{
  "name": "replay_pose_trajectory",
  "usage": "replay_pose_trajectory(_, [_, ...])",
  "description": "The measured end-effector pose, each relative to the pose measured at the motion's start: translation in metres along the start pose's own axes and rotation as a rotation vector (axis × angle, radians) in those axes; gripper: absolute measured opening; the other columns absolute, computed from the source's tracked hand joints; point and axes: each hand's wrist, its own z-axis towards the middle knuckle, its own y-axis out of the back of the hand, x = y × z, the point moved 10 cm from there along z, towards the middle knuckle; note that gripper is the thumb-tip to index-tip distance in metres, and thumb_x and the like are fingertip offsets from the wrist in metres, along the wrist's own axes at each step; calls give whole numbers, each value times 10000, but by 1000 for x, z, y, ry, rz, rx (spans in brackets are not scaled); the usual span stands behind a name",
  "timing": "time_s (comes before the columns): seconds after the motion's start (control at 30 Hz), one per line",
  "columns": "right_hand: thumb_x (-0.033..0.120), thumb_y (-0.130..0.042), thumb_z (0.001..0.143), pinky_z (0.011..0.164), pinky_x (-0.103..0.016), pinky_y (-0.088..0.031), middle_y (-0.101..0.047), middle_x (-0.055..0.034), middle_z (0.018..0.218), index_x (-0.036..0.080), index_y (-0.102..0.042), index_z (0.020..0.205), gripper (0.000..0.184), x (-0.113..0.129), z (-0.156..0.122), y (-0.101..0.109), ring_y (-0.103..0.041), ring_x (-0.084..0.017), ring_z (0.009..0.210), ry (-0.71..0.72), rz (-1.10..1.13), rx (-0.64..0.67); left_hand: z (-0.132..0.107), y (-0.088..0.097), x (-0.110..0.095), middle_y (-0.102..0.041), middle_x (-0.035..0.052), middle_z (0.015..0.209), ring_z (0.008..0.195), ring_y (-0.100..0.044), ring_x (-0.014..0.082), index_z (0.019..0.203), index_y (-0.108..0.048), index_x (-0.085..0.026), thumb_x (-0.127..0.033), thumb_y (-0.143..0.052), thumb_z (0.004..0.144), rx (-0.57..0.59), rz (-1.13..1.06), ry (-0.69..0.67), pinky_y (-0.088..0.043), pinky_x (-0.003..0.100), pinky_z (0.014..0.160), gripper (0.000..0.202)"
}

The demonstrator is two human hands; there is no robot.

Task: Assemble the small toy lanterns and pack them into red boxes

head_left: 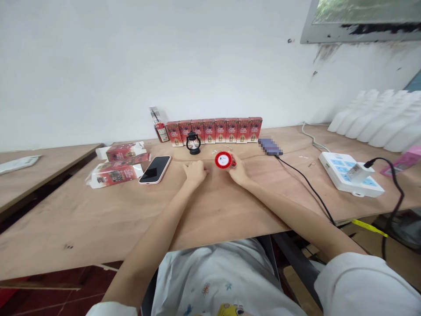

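Observation:
My right hand (238, 170) rests on the wooden table (98, 219), its fingers closed round the edge of a small round red object with a white top (223, 159). My left hand (195, 171) lies on the table just left of that red object, fingers curled down loosely, holding nothing that I can see. A small black lantern (193, 143) stands just beyond my left hand. Behind it a row of several red boxes (215, 130) lines the wall.
A phone (155, 169) lies face up left of my hands, beside flattened red-and-white cartons (116, 166). A dark power bank (269, 146) with a black cable sits to the right. A white power strip (348, 173) and white bottles (378, 117) fill the far right.

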Motion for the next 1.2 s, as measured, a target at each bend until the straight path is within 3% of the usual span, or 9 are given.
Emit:
replay_pose_trajectory(0.4, [102, -583, 630, 894, -397, -504, -685, -37, 1058, 216, -592, 1064, 448, 7, -1, -1, -636, -220, 991, 20, -21, 27, 3, -8, -7, -680, 147, 1059, 1058, -581, 339, 861, -685, -180, -239, -577, 758, 79, 47, -109, -330, 547, 946, 160])
replay_pose_trajectory(0.63, [105, -575, 630, 897, -392, -501, -684, -38, 1049, 214, -594, 1058, 442, 5, -1, -2, -633, -214, 991, 32, -22, 28, 4, -15, -7, -693, 143, 969, 1022, -585, 373, 717, -661, -179, -296, -674, 642, 171, -47, -122, -301, 597, 955, 139])
replay_pose_trajectory(0.93, [82, -572, 621, 906, -385, -493, -684, -43, 1066, 210, -594, 1063, 461, 5, -1, -3, -630, -215, 1012, 44, -11, 40, 6, -14, -11, -700, 49, 745, 789, -644, 230, 684, -681, -186, -173, -649, 629, 152, -264, -198, -466, 317, 740, 65])
replay_pose_trajectory(1.03, [78, -578, 618, 917, -388, -489, -683, -45, 1080, 211, -592, 1069, 471, 4, -1, -3, -628, -217, 1023, 43, -9, 37, 12, -1, -8, -707, 63, 787, 743, -640, 182, 802, -691, -153, -171, -619, 685, 37, -470, -210, -470, 273, 705, 138])
replay_pose_trajectory(1.2, [75, -578, 627, 897, -384, -500, -687, -36, 1074, 219, -594, 1068, 464, 4, -1, -5, -635, -217, 1007, 32, -12, 55, 0, 62, 10, -692, 40, 783, 673, -571, 132, 776, -685, -164, -254, -644, 731, -492, -970, -228, -430, 252, 648, 108])
